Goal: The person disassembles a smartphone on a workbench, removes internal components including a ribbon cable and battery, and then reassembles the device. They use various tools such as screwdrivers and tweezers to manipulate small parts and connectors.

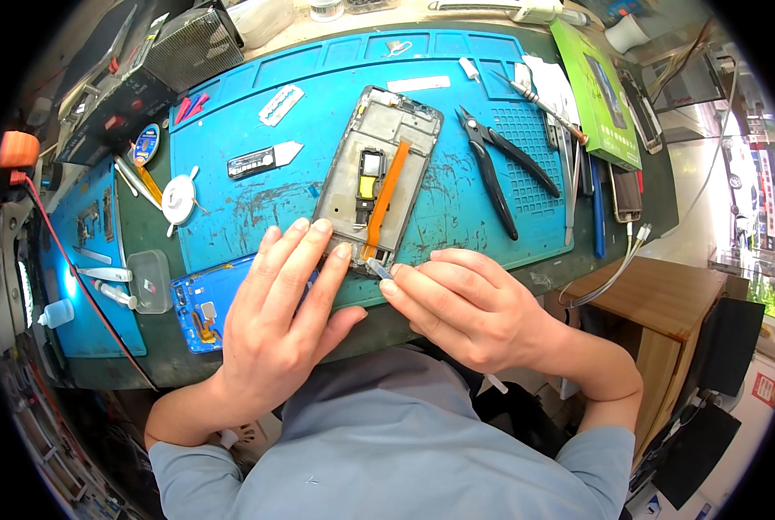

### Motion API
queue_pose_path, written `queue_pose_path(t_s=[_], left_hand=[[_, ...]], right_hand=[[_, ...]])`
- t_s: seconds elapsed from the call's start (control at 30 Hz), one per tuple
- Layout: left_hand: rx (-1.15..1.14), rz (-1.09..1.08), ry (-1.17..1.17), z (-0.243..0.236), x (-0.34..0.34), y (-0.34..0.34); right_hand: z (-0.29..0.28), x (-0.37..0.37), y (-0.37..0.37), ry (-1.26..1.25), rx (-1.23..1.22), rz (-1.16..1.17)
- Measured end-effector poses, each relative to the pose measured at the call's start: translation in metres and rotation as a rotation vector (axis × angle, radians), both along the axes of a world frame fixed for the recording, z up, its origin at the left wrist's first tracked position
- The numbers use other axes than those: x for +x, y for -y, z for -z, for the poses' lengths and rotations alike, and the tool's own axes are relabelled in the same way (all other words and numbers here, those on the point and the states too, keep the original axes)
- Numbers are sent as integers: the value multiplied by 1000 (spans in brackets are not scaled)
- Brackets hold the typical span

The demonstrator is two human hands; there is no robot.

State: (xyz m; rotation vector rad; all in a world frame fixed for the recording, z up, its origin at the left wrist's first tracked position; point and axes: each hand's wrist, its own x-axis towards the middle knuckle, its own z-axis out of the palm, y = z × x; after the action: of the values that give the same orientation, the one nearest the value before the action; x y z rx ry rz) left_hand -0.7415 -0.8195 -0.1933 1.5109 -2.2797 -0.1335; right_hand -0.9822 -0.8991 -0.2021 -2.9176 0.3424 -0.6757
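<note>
A bare phone frame [386, 186] lies tilted on the blue mat, with an orange flex ribbon [389, 195] running down its inner side. My left hand [283, 303] rests with fingers stretched out, its fingertips on the frame's lower left corner. Pinched in my right hand [470, 303] is a thin flat metal blade [380, 270], its tip at the frame's bottom edge; its handle is hidden by my fingers. Partly under my left hand lies a blue phone back cover [198, 299]. Black-handled cutters [498, 165] lie to the right of the frame.
The blue work mat [266, 208] bears a razor blade [281, 105], a cutter blade [264, 161] and a white spool [179, 199]. On the right are a screwdriver [543, 106], a green box [597, 95] and white cables [621, 264]. A red lead [84, 286] crosses the left side.
</note>
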Motion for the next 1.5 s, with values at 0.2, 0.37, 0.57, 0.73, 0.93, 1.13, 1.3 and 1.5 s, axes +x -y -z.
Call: queue_pose_path(t_s=[0.2, 0.37, 0.57, 0.73, 0.93, 1.13, 1.3, 1.5], left_hand=[[0, -1, -5, 0, 0, 0], [-2, 6, -20, 3, 1, 0], [-12, 9, -54, 4, 0, -1], [-10, 14, -41, 2, -1, 1], [16, 11, -52, 0, -1, 1], [13, 7, -39, 1, -1, 0], [21, 4, -39, 0, -1, 0], [40, 3, -49, 0, -1, 1]], right_hand=[[11, 8, -21, 79, -28, 136], [14, 18, -41, 83, -60, 272], [20, 27, -54, 132, -71, 383], [24, 26, -54, 155, -65, 390], [19, 26, -53, 184, 75, 394], [30, 27, -52, 239, 20, 388], [32, 28, -49, 283, 47, 387], [31, 29, -46, 324, 77, 398]])
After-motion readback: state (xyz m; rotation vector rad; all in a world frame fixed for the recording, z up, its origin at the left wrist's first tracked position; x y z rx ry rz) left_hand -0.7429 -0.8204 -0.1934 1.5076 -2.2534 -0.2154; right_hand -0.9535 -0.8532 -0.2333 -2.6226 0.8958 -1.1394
